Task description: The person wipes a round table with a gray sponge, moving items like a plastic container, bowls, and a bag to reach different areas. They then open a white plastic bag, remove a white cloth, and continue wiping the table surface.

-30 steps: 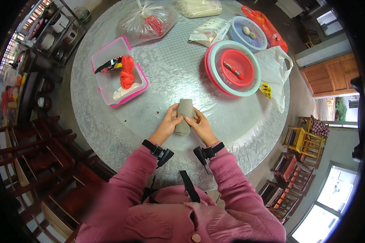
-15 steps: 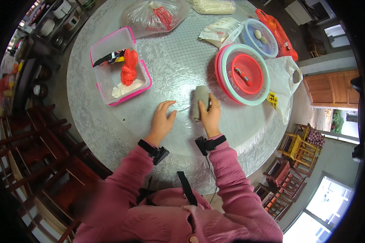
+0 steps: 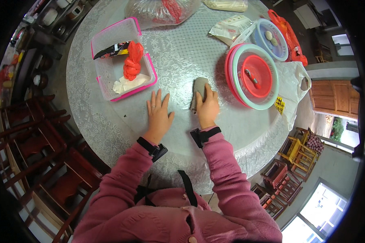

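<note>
A folded grey-green cloth (image 3: 199, 90) lies on the table cover, and my right hand (image 3: 208, 106) grips its right side, thumb and fingers bent around it. My left hand (image 3: 159, 116) rests flat on the table with its fingers spread and holds nothing. Just beyond the left hand stands a clear plastic box with pink edges (image 3: 154, 73), its lid open. Inside it are a knotted red plastic bag (image 3: 133, 60), a black packet (image 3: 110, 50) and some white paper (image 3: 129, 83).
To the right, stacked basins (image 3: 275, 83) hold a red bowl with a small tool. Behind them is a blue basin (image 3: 258, 29) with egg-like objects. Plastic bags (image 3: 297, 87) lie at the right edge; a large clear bag (image 3: 150, 12) sits at the far side. Wooden chairs (image 3: 69, 174) stand left.
My left hand has flattened onto the table with its fingers spread. My right hand still holds the cloth, which is slightly farther from me and tilted. The view has shifted a little.
</note>
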Demonstrator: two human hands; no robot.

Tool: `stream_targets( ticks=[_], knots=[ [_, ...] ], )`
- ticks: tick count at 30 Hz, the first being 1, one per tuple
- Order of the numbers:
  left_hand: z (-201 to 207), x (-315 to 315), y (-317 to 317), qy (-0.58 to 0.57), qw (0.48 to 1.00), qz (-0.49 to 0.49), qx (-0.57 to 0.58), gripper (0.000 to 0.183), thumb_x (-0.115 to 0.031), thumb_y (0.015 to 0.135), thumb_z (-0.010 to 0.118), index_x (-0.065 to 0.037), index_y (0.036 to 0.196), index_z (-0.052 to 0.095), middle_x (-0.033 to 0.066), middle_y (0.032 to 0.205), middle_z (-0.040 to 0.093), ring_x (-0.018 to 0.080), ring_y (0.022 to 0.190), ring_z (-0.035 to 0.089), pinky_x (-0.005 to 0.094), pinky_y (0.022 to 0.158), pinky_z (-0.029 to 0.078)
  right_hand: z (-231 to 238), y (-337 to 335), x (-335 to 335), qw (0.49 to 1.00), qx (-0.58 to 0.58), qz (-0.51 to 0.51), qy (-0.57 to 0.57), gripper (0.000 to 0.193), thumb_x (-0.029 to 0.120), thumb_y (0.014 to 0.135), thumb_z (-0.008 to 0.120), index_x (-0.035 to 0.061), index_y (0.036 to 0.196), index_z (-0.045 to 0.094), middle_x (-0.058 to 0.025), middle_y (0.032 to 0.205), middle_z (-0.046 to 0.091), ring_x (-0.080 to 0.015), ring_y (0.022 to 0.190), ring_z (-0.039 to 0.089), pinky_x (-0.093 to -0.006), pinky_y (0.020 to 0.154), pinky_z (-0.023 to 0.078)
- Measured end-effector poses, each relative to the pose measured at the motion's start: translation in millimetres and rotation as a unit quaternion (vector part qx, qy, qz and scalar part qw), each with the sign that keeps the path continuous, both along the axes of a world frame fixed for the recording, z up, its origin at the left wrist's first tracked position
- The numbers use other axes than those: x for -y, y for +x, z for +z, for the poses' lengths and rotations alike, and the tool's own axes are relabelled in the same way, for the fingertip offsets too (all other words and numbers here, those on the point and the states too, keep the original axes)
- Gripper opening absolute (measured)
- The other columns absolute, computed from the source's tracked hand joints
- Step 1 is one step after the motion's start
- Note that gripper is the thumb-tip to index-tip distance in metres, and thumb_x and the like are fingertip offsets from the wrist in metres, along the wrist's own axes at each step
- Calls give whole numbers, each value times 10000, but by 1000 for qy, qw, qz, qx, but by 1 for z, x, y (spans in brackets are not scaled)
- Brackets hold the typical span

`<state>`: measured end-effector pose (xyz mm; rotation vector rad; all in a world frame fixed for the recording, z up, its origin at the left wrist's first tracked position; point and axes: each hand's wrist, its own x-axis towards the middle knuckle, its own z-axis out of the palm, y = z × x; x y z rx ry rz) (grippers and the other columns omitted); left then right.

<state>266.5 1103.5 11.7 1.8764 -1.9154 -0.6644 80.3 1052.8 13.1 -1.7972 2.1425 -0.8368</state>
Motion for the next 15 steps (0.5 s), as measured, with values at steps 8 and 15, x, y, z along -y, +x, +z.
stream_targets(
  ticks=[8,15],
  knots=[
    [0,6,4,16,1000,-2,10,941,-177,726,864,-43,1527,387,224,1650,214,409,1538,171,600,1216,176,7,36,17,991,17,130,31,482,244,852,764,134,1308,650,-116,1045,654,-332,881,677,-415,751,554],
    [3,12,2,45,998,-49,9,1000,-165,731,866,-32,1560,323,236,1657,183,417,1539,165,608,1206,196,7,31,65,983,-23,183,-15,432,153,833,732,157,1258,654,-95,1064,662,-322,931,659,-433,748,560]
  ],
)
